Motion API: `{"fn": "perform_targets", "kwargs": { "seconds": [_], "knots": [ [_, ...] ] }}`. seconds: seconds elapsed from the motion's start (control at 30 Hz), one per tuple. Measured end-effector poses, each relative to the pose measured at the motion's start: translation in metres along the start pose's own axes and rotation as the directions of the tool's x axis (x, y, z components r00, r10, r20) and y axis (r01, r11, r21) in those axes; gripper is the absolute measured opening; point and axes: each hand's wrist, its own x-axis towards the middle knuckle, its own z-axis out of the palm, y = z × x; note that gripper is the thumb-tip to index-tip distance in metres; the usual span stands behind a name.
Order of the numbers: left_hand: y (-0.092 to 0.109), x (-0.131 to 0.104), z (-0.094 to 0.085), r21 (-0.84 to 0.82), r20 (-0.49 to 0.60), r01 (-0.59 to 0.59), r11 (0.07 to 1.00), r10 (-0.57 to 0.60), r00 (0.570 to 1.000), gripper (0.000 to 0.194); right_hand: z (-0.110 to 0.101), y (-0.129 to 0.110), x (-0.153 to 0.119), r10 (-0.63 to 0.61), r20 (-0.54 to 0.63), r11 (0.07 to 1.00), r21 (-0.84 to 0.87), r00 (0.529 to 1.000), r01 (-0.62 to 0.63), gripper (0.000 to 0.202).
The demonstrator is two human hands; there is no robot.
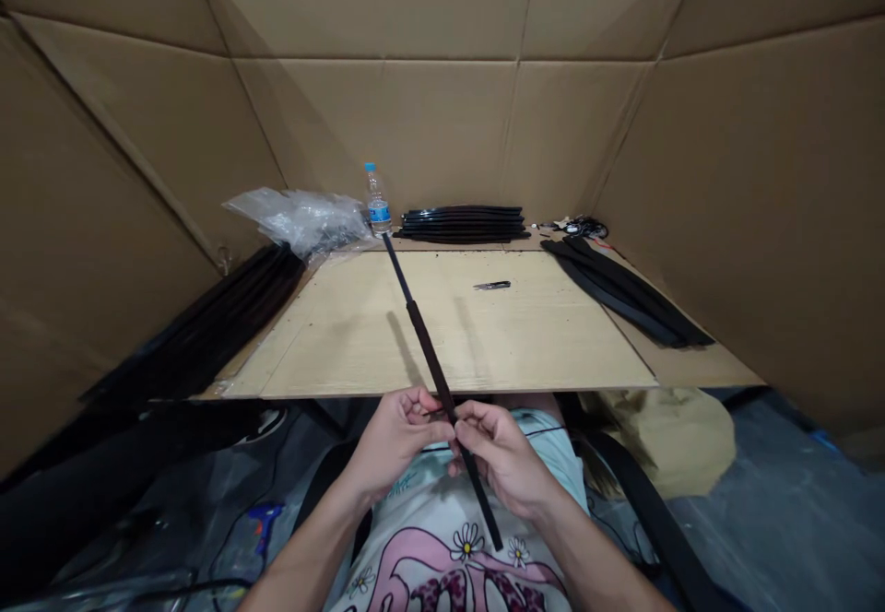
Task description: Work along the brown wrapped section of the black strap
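A long, slim black rod (395,266) with a thicker dark sleeve (430,347) slants from the tabletop down over my lap. Both hands meet at the lower part of the sleeve. My left hand (397,439) is closed in a pinch at its left side, thumb against the rod. From the right, my right hand (504,453) pinches at the same spot, its thumb and forefinger close to the left thumb. A thin black cord (549,430) runs out sideways by the hands; its course between the fingers is hidden.
Thread snips (492,286) lie on the board (359,354). Behind stand a water bottle (378,202), clear plastic bags (304,220) and a stack of black strips (463,223). More black strips lie left (207,326) and right (622,294). A blue glue gun (265,524) is below left.
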Motion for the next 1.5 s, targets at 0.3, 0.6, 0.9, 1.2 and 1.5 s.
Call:
{"fn": "perform_targets", "kwargs": {
  "seconds": [0.3,0.6,0.9,1.2,1.5],
  "knots": [
    [0.006,-0.01,0.006,-0.085,0.147,0.111,0.99,-0.098,0.984,0.023,0.0,-0.005,-0.006,0.04,0.177,0.999,-0.033,0.983,-0.035,0.039],
    [0.003,-0.012,0.005,-0.194,-0.076,0.087,0.977,-0.103,0.992,0.032,0.005,-0.01,-0.016,-0.011,0.106,0.998,0.062,0.994,0.004,0.02],
    [-0.004,-0.01,0.012,-0.169,-0.159,-0.03,0.985,0.003,0.987,0.041,0.002,-0.006,-0.011,-0.071,0.119,0.997,0.017,0.99,0.07,0.029],
    [0.0,-0.016,0.011,-0.086,-0.066,-0.061,0.994,0.055,0.996,0.038,0.001,-0.003,-0.011,-0.047,0.175,0.996,-0.072,0.983,0.06,0.033],
    [-0.012,-0.009,0.007,-0.032,-0.171,-0.088,0.996,0.081,0.982,0.04,0.004,0.0,-0.009,-0.105,0.078,0.994,-0.02,0.991,0.107,0.026]
  ]
}}
